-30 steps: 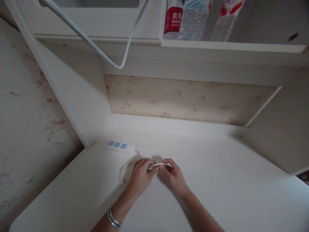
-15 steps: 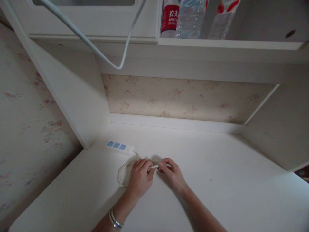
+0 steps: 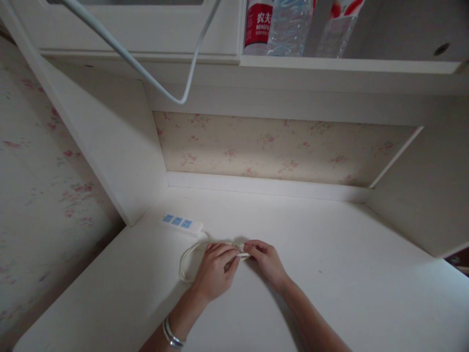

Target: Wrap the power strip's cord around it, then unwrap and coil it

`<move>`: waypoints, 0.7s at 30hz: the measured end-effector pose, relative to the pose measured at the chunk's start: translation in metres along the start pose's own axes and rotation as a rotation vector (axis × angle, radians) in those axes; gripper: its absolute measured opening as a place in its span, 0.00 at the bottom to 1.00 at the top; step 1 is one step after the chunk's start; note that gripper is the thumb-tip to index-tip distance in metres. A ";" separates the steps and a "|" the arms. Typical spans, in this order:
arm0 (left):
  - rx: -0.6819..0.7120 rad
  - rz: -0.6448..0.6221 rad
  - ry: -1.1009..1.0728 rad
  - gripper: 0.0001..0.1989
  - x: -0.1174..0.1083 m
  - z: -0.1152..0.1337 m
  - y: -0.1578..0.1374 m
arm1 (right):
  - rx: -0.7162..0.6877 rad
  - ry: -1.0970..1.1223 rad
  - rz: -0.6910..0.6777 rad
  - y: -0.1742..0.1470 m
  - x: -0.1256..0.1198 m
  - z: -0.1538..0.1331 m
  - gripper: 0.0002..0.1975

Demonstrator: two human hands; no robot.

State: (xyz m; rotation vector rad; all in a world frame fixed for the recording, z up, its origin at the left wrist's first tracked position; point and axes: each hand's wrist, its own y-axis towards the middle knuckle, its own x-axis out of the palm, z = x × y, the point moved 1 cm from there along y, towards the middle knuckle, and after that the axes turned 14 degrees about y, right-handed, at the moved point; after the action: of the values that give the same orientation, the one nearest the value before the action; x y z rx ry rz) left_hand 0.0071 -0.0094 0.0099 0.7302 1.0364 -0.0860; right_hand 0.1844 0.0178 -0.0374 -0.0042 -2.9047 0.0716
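Probably light, pliable cord [image 3: 243, 254]; my left hand [image 3: 215, 268] and right hand [image 3: 269, 265] pinch its gathered strands, sensible hold.

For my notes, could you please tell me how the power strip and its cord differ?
The power strip is a straight white bar with blue sockets; the cord is thin, cream and looped. The strip lies untouched; part of the cord is held. Otherwise, both are pale.
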 end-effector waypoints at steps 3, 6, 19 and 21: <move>-0.001 -0.007 -0.045 0.11 -0.001 -0.002 0.001 | -0.051 -0.033 0.042 0.001 -0.001 0.000 0.16; -0.148 0.069 -0.005 0.10 0.000 -0.014 0.002 | -0.078 -0.070 0.039 0.002 -0.001 0.000 0.16; -0.300 -0.077 0.158 0.15 0.003 -0.037 0.001 | -0.200 -0.002 -0.007 0.001 0.000 0.003 0.20; -0.303 -0.094 0.116 0.15 0.005 -0.033 0.001 | -0.220 -0.033 -0.013 0.001 0.001 0.000 0.19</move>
State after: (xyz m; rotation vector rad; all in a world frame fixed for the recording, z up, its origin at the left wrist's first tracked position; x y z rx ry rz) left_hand -0.0148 0.0126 -0.0033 0.4147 1.1639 0.0330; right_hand 0.1833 0.0184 -0.0377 -0.0220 -2.9295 -0.2521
